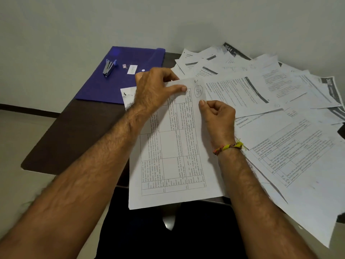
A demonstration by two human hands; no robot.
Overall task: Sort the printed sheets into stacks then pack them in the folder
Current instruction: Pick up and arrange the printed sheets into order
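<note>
Both hands, left (pixel 155 88) and right (pixel 216 114), pinched the top of a table sheet (pixel 173 146) marked S-1 at the desk's near edge, sorting apparently under way; next, it likely needed its own stack, clear of the pile (pixel 270 101).

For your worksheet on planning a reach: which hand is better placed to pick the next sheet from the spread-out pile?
The right hand, probably. The loose sheets fan out on its side, touching distance from it, while the left hand sits on the far side of the held sheet, nearer the folder.
</note>
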